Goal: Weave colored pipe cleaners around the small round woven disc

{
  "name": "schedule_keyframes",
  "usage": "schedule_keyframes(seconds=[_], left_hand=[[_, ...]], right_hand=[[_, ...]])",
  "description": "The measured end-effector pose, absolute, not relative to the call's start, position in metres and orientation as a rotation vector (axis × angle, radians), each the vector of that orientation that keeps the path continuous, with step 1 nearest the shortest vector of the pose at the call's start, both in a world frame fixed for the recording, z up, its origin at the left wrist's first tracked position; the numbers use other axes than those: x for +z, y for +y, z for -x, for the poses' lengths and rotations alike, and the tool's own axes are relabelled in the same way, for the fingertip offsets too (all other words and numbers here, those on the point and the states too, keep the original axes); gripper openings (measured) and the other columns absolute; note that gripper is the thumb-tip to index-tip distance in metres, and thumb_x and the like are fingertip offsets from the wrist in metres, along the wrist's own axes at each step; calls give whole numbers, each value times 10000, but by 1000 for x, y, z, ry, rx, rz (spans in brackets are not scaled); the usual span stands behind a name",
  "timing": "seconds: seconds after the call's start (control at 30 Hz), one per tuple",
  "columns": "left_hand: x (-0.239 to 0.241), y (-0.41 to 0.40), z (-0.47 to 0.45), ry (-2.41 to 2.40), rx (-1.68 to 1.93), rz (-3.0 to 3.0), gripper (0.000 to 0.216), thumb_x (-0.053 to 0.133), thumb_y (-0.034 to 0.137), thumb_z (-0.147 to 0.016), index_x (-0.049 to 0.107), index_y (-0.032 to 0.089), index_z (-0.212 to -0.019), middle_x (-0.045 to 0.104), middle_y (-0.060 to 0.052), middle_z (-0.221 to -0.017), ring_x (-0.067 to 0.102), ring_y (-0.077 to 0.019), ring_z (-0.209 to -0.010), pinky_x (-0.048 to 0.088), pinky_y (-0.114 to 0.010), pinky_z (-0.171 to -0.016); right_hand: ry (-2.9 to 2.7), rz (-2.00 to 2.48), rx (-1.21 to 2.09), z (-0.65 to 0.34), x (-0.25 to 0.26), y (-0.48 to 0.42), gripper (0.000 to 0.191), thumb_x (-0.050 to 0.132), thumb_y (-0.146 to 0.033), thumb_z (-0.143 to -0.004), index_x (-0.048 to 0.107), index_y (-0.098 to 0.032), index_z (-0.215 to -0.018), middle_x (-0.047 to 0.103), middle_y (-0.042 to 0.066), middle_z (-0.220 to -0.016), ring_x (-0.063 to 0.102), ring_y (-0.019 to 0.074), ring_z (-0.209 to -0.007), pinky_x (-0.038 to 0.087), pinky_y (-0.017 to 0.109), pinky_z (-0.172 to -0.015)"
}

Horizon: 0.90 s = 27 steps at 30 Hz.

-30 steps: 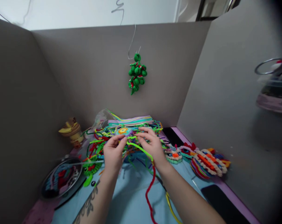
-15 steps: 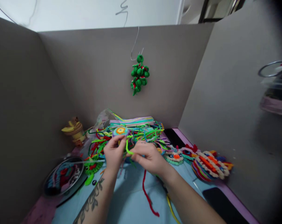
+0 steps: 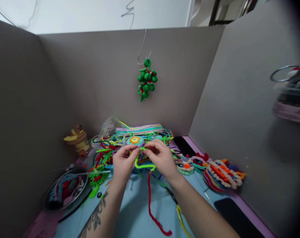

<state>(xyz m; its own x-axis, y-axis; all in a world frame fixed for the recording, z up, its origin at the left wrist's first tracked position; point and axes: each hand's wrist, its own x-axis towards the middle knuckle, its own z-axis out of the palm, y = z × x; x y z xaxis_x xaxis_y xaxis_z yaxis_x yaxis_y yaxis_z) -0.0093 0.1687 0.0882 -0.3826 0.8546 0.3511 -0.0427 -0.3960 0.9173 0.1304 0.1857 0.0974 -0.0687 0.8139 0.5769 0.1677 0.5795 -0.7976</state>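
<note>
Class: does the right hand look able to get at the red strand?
Probably yes: the red strand trails below the right hand in the picture, with nothing lying across its lower length, though that hand pinches the green strand and may need to let go.

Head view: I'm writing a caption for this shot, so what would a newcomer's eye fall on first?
Probably the green cluster with red bits, hanging from a wire before the grey back panel. Next, below it, come the left hand and right hand, pinched at a lime-green strand, with an orange-centred disc just beyond. A red strand trails below them over the blue cloth.
</note>
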Motion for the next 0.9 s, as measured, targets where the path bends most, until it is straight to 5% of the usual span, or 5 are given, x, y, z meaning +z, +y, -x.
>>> schedule_keyframes(seconds=[0.3,0.53,0.9], left_hand=[[88,166,5,1137,1765,-1157,170,789,251,-613,721,159,-738,678,2,-607,571,-92,-519,453,-182,-506],[85,165,1,1048,1776,-1079,176,799,258,-618,713,164,-739,683,11,-617,578,-81,-547,453,-168,-539],[82,165,-2,1010,1761,-1026,196,802,265,-628,714,156,-766,693,-2,-651,584,-86,-576,454,-173,-549]], right_hand=[[-1544,946,473,-127,97,179,97,613,-193,-797,638,-192,-704,623,2,-688,562,139,-633,437,252,-606],[-1504,963,397,-121,91,177,116,582,-215,-833,685,-192,-785,681,29,-757,606,175,-747,464,285,-694],[-1411,998,469,-120,90,178,57,626,-195,-784,682,-191,-778,555,27,-835,554,166,-777,464,304,-736]])
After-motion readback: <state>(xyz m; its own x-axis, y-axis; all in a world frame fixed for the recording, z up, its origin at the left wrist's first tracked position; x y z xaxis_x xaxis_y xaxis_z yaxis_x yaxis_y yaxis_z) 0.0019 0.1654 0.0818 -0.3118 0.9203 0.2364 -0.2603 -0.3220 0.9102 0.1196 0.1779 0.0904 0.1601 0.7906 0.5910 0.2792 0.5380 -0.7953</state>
